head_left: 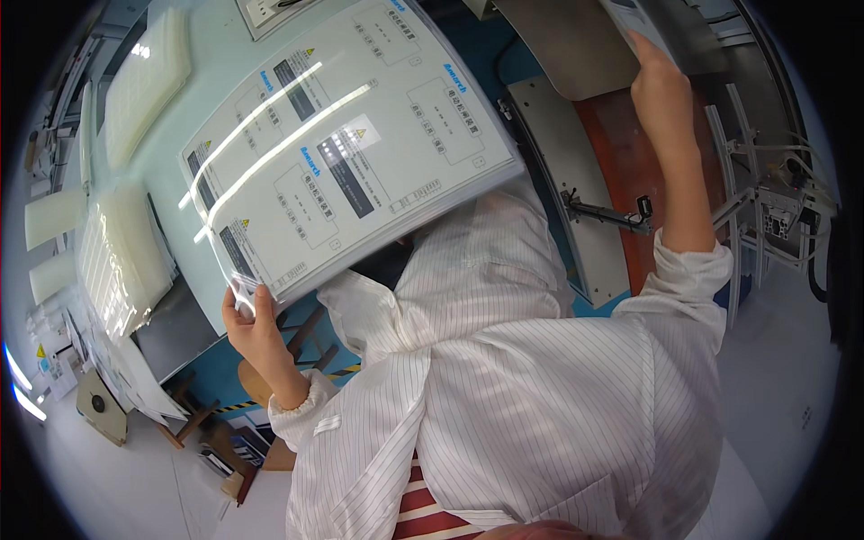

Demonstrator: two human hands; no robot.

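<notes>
A stack of glossy printed plastic sheets [387, 180], with blue lettering, black label blocks and line diagrams, lies tilted across the pale table and juts over its edge towards my lap. My left hand [256, 346] is closed at the near left corner of this stack, thumb on one side and fingers on the other. Up at the right, my right hand [664, 99] is raised over the machine with one finger stretched out to the edge of a light grey panel [634, 22]. Its other fingers look curled and partly hidden, and no held thing shows in it.
Translucent sheet stacks [148, 81] and a wrapped pile [121, 261] rest on the left of the table [211, 45]. A socket box [270, 11] sits at the far edge. The machine at right has an orange-red bed [616, 153], a metal plate [567, 45] and a black-ended rod [612, 214].
</notes>
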